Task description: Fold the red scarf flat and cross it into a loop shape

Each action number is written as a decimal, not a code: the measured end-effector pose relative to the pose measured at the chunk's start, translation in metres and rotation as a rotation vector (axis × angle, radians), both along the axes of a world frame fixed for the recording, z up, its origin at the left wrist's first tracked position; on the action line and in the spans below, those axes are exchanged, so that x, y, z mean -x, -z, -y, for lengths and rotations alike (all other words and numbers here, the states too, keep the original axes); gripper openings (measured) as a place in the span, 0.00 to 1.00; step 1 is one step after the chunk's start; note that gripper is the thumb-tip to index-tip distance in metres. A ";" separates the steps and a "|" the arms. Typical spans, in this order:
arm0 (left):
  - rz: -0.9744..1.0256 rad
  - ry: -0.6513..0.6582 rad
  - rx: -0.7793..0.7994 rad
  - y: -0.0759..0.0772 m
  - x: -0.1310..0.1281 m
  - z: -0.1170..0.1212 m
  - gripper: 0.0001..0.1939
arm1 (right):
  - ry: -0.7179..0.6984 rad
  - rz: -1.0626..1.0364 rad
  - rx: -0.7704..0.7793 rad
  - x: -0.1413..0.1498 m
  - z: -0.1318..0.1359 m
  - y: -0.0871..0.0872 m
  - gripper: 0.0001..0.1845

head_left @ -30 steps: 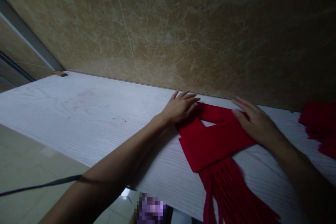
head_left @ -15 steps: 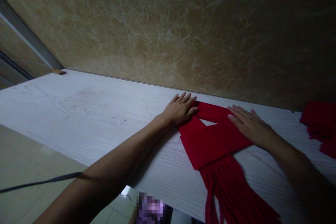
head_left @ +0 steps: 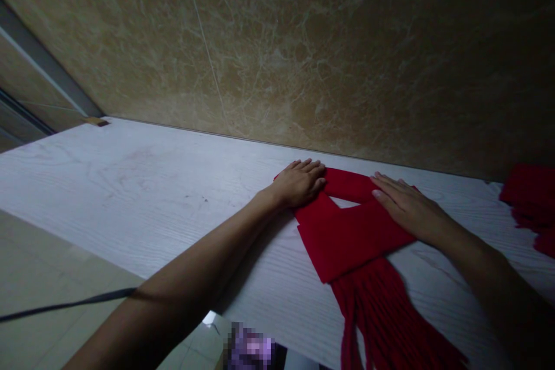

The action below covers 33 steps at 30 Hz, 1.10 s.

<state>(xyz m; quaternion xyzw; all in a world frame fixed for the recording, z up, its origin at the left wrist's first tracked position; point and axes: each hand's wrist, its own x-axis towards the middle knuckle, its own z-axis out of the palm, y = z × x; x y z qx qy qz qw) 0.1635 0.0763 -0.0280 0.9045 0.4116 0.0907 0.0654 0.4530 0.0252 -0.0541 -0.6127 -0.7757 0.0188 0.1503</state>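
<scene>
A red fringed scarf [head_left: 353, 237] lies folded into a loop on the white wood-grain table, with a small triangular gap showing the tabletop. Its long fringe hangs toward the near edge. My left hand [head_left: 300, 182] rests flat on the loop's left corner, fingers stretched out. On the right corner lies my right hand [head_left: 401, 205], also flat with its fingers extended. Neither hand grips the cloth; both press down from above.
More red cloth [head_left: 529, 199] is bunched at the table's right end. A marbled wall [head_left: 277, 58] runs along the back of the white table [head_left: 151, 185]. A small brown block [head_left: 96, 121] sits at the far left corner. A dark strap [head_left: 87, 302] crosses near my left forearm.
My left fingers have drawn slightly nearer on the scarf's corner, uncovering a bit of red at its left. The right hand has shifted a little left. The scarf keeps its shape.
</scene>
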 end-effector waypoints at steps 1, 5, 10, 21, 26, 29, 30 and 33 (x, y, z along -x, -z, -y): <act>0.002 -0.005 -0.002 0.000 0.000 0.000 0.29 | 0.005 0.002 0.002 0.000 0.000 -0.001 0.36; 0.024 -0.003 -0.012 0.002 0.000 -0.001 0.29 | 0.020 0.008 -0.009 0.001 0.001 -0.002 0.34; 0.033 0.000 -0.020 0.003 0.000 -0.002 0.29 | 0.037 0.016 -0.028 0.000 0.000 0.001 0.36; 0.042 -0.002 -0.014 0.000 0.000 -0.001 0.27 | 0.087 0.084 -0.054 0.002 0.001 0.001 0.35; 0.051 -0.001 -0.009 -0.001 -0.001 -0.001 0.28 | 0.067 0.069 -0.039 0.000 0.000 0.001 0.38; 0.047 -0.020 -0.008 -0.001 -0.002 0.000 0.27 | 0.041 0.061 -0.030 -0.001 0.000 0.000 0.40; 0.045 -0.023 -0.009 -0.001 -0.002 0.000 0.27 | 0.037 0.062 -0.032 -0.001 0.000 0.000 0.40; 0.043 -0.023 -0.012 -0.001 -0.002 0.000 0.27 | 0.028 0.073 -0.041 -0.002 0.000 0.000 0.39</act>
